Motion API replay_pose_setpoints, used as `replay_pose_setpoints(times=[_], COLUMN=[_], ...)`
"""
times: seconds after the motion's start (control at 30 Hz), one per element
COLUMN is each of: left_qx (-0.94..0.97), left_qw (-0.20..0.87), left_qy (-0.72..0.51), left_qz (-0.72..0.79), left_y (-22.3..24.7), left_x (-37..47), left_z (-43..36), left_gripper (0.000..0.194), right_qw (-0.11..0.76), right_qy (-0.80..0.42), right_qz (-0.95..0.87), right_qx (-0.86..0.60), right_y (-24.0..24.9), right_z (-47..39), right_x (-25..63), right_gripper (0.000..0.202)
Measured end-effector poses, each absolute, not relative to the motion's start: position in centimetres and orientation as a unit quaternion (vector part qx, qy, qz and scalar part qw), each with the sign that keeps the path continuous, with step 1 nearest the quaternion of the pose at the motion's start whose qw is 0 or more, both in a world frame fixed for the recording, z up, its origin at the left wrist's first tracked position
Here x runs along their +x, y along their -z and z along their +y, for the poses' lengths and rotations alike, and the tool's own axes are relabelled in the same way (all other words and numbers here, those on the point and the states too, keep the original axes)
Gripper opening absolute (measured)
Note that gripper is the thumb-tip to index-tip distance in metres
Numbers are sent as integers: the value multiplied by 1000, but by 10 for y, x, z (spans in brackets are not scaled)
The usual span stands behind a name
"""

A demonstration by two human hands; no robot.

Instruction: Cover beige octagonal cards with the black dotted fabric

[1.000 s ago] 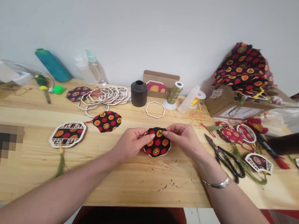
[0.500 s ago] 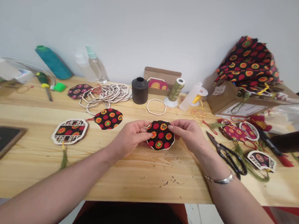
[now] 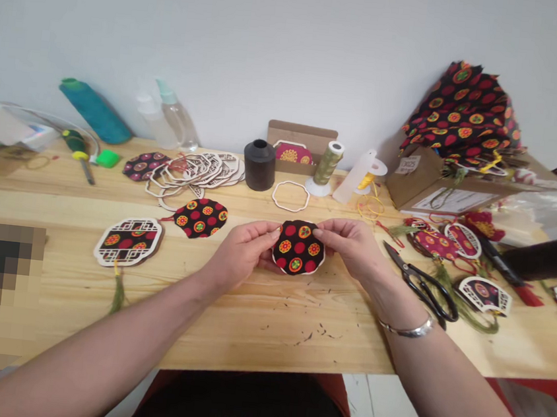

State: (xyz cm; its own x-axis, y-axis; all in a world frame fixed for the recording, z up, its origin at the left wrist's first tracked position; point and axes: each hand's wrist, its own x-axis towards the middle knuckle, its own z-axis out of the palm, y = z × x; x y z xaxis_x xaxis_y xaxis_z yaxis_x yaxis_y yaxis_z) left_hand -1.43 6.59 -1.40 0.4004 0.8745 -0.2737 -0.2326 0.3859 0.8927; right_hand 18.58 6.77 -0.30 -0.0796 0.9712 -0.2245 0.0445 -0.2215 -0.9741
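Between my two hands is a fabric-covered ornament (image 3: pixel 298 249), black cloth with red dots and orange flowers, a pale scalloped edge showing under it. My left hand (image 3: pixel 249 248) pinches its upper left edge, thumb on the cloth and fingers beneath. My right hand (image 3: pixel 347 242) pinches its upper right edge. Behind it on the table lies a thin pale wooden frame outline (image 3: pixel 290 196). To the left are a matching piece of cut cloth (image 3: pixel 201 219) with a red cord and a finished ornament (image 3: pixel 128 242) with a green tassel.
Black-handled scissors (image 3: pixel 422 283) lie beside my right forearm. A stack of wooden frames (image 3: pixel 202 173), a black bottle (image 3: pixel 260 165), a thread spool (image 3: pixel 330 167) and a white squeeze bottle (image 3: pixel 355 177) stand along the wall. A cardboard box (image 3: pixel 423 184) holds patterned fabric (image 3: pixel 467 119).
My left thumb has slid from the middle of the cloth up to its upper left edge. The ornament stays held in both hands; the view has shifted slightly.
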Motion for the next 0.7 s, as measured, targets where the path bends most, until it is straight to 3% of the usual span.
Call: replay_pose_setpoints(times=[0.23,0.4,0.5,0.7], left_qx=[461,453,442,421], left_qw=[713,691,686,708], left_qy=[-326,-371,-390,-386], left_qz=[417,425,426,415], left_y=[15,19,20,15], left_x=[-13,-13,-13,-12], left_z=[63,65,67,66], left_gripper=[55,54,53,55], right_qw=[418,357,321,335], right_qy=[-578,-615,-630,-637], right_qz=[-459,-478,-468,-459], right_qx=[-529,-516,-530,-521], right_y=[5,5,5,9], right_z=[68,67,66,66], right_x=[187,188,186,183], right_gripper=[22,32,29,26])
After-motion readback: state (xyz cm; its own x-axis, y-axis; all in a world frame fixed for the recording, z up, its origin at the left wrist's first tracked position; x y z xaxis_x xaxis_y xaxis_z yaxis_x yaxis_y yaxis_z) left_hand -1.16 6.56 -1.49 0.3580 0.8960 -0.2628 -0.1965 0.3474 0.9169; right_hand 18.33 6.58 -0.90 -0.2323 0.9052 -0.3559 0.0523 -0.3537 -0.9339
